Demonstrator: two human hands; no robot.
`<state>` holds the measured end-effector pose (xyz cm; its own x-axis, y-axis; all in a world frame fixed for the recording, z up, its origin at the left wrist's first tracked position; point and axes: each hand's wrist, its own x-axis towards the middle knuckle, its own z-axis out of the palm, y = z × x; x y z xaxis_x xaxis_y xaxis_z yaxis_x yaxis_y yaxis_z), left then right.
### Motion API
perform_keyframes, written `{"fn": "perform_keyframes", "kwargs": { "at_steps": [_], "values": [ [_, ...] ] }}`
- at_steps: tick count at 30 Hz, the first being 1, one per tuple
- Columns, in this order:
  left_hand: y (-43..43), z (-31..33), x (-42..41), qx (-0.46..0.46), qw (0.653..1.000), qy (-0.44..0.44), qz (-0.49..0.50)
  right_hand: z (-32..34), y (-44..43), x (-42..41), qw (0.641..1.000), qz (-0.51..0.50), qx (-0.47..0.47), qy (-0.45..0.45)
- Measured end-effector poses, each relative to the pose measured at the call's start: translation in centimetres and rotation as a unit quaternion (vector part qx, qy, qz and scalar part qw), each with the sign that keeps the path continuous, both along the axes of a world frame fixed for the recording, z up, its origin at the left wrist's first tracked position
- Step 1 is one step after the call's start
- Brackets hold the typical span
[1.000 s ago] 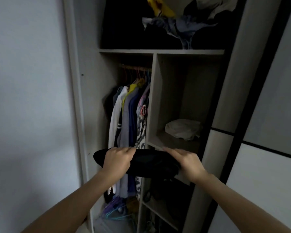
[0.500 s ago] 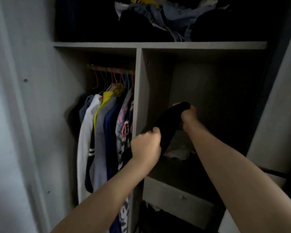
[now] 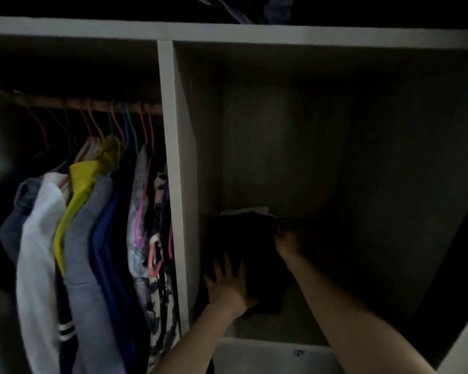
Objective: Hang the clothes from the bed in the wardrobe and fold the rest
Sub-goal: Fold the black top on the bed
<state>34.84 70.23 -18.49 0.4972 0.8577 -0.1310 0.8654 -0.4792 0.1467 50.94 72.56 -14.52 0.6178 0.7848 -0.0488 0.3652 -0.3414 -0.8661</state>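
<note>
**Folded black garment on the wardrobe shelf: fold at risk when the grips are lifted**

The folded black garment (image 3: 247, 238) is laid on the shelf (image 3: 295, 323) of the right compartment, close to the divider panel (image 3: 170, 157). Its far edge is over or against a white cloth (image 3: 245, 211); which of the two cannot be told in the dim light.

The likeliest fault is judged to be a loosened fold. If the cloth is dragged by a departing palm, the top layer could be pulled toward the near edge and the stack opened. An uneven base may be given by the white cloth beneath, so a lean or slump to the near side could follow. The garment's outline is nearly lost in the dark, so a trailing corner could be missed and left hanging.

The left grip (image 3: 229, 286) is released. Its fingers (image 3: 224, 265) are spread and laid flat on the near left part of the garment, pressing and not pinching. The right grip (image 3: 288, 242) is placed at the garment's far right edge. Whether cloth is grasped there cannot be told, as the fingers are lost in shadow.

The hanging clothes (image 3: 92, 225) in the left compartment are not touched.
</note>
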Motion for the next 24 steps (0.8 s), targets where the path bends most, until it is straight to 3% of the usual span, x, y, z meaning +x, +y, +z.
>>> {"fn": "perform_keyframes", "kwargs": {
  "at_steps": [4,10,12,17,21,24],
  "values": [
    [-0.4,-1.9,-0.9,0.014,0.998,-0.055,-0.001,-1.5,0.0,-1.0,0.996,0.029,-0.047,-0.073],
    [-1.1,-2.7,-0.8,0.029,0.996,-0.081,0.019,-1.9,0.7,-1.6,0.998,0.011,-0.065,-0.005],
    [-1.2,-3.0,-0.8,0.045,0.995,-0.084,0.024,-1.7,1.0,-1.7,0.999,-0.002,-0.036,0.03],
    [-1.3,-3.2,-0.2,0.061,0.989,-0.131,0.043,1.0,1.9,-3.3,0.996,0.004,0.086,0.024],
    [-0.4,-1.5,0.7,0.097,0.975,-0.191,0.06,6.1,3.2,-4.6,0.977,0.072,0.197,0.041],
    [1.5,0.6,1.7,0.14,0.967,-0.207,0.054,9.2,4.3,-3.6,0.951,0.087,0.275,0.108]
  ]
}}
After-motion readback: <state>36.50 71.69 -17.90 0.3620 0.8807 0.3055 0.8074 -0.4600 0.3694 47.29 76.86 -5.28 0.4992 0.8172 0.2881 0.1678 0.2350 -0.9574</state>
